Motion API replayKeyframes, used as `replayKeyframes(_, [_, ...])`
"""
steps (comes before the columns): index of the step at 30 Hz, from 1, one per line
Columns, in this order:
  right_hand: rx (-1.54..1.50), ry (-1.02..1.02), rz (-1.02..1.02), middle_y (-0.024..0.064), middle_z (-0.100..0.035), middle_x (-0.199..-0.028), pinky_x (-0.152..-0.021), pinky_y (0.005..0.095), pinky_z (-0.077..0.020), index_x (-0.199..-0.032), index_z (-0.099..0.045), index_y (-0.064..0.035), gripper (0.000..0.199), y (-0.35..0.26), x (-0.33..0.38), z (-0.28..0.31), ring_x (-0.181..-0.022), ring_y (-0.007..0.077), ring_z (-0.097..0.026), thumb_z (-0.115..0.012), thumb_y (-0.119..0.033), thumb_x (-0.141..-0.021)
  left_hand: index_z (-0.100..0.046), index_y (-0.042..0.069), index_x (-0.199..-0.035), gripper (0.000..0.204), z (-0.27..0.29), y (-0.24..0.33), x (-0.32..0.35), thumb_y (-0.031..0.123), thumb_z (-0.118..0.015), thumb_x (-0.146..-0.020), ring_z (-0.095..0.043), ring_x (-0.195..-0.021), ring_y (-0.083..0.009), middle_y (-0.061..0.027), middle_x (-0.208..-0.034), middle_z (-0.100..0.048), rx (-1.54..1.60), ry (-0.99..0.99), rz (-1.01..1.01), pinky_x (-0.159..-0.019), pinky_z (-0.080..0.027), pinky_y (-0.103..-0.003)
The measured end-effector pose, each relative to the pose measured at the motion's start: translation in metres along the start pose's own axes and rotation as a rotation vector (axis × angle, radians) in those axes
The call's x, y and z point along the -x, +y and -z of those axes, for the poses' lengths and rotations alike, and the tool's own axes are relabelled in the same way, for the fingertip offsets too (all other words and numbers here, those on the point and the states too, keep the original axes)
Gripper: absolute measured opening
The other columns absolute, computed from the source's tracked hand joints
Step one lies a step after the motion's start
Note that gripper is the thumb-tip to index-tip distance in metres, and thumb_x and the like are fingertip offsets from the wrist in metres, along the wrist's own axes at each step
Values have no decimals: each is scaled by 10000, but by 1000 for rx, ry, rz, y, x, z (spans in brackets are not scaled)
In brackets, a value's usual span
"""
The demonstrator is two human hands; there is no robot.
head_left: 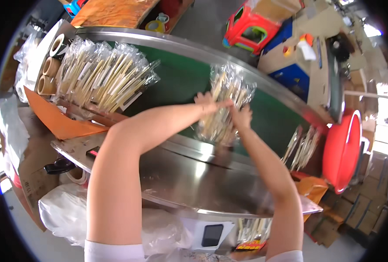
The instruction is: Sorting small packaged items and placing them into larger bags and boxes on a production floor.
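While the bare left hand (205, 104) and bare right hand (243, 117) touch opposite sides of a bundle of clear plastic packets with pale sticks (223, 87), on the green, steel-edged tabletop (180, 72), I cannot tell whether they pinch it. Farther left, a wide row of similar packets (102, 81) lies.

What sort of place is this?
It looks like a packing workshop, maybe in a small factory. There are bunches of bagged sticks on a long green surface that could be a conveyor belt, and brown rolls, perhaps tape, at the left.
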State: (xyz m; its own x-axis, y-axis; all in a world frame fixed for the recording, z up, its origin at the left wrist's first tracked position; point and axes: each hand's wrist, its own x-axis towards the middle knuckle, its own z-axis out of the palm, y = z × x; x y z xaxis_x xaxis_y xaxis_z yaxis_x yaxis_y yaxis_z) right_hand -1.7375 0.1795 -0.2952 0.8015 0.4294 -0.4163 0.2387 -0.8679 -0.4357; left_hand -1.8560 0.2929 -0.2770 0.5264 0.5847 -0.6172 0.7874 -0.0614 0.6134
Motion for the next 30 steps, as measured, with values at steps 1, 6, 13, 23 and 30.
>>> replayKeyframes(1, [-225,19,50,287,-327,-1319,-1004,450,-310,-1360,-248,-2,994,11,-7,-7,-1221,409,-342,-622,-623,-680,-458,-34,-1225,1103,-14,6,-2,838,-517,-551,-430,-1164,-334,-193,-1215,-496,173,-50,-81,-967,-347,-414])
replayKeyframes(6, [-928,-501,-261,129,-500,-1219,-890,404,-445,-1318,-349,-53,673,-8,42,31,-1085,262,-519,-605,-423,-819,-524,64,-1209,710,-13,2,29,575,-642,-730,-558,-1022,-204,-103,-1122,-582,940,-462,-244,-887,-435,-354])
replayKeyframes(13, [-1224,-697,265,62,-571,-1090,-805,341,-501,-1212,-457,-77,438,-103,135,186,-938,187,-592,-501,-378,-897,-427,46,-1252,670,99,114,175,449,-667,-773,-532,-1028,-168,-91,-1130,-545,1006,-368,-635,-872,-444,-327])
replayKeyframes(23, [-949,-431,561,51,-590,-1106,-852,315,-461,-1187,-511,-68,506,-256,401,299,-982,171,-569,-617,-406,-825,-592,65,-1031,469,274,110,443,388,-734,-721,-646,-810,-173,-73,-950,-654,995,-361,-596,-739,-539,-339])
replayKeyframes(30, [-1051,-761,541,48,-547,-1173,-899,313,-439,-1237,-475,-80,465,-262,502,253,-1052,164,-537,-557,-361,-876,-604,77,-993,396,297,29,552,365,-715,-747,-638,-811,-147,-48,-949,-653,980,-214,-495,-743,-532,-307])
